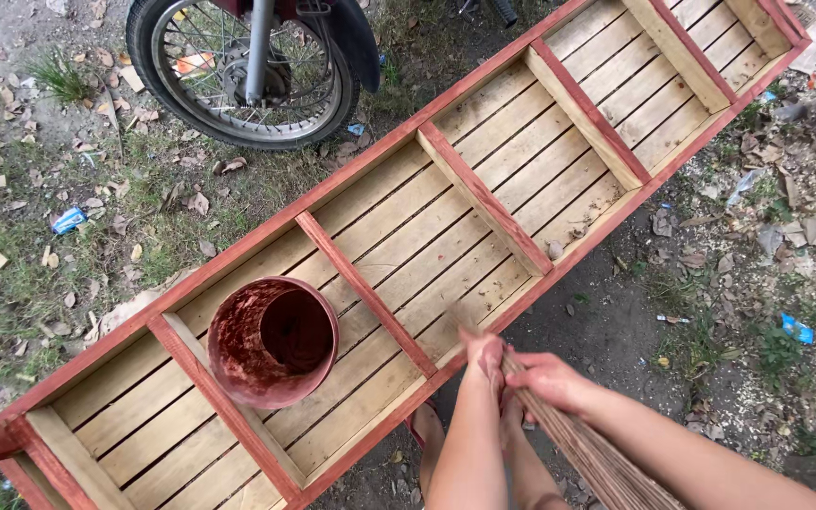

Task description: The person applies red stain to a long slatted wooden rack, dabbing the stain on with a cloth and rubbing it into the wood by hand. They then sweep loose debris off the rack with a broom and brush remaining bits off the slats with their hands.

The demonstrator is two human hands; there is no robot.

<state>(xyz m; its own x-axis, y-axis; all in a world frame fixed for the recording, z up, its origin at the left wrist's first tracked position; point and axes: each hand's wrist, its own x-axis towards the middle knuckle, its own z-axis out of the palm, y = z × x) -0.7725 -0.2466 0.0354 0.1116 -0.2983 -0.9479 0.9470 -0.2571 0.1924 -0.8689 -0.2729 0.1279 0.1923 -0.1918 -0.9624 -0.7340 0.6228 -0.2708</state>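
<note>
1. I look down on a long wooden rack with red-painted rails and bare pale slats point(484, 179), lying slantwise on the ground and split by red crossbars into open compartments.
2. A round red-stained plastic bucket point(273, 340) stands in the second compartment from the near end, against the crossbar on its near side. Its inner wall is smeared with red; I cannot tell whether any liquid lies at the bottom.
3. The other compartments hold only a few small bits of debris on the slats.
4. My left hand point(485, 357) is closed around the upper part of a bundle of thin brown sticks, a stick broom point(597, 458), at the rack's near rail.
5. My right hand point(548, 378) grips the same bundle just beside the left, fingers wrapped tight; the two hands touch.
6. The broom runs from the hands toward the lower right edge of view; its tip by the rail is blurred.
7. A spoked motorcycle wheel with black tyre point(247, 71) stands beyond the rack's far side, on grass strewn with dry leaves and litter.
</note>
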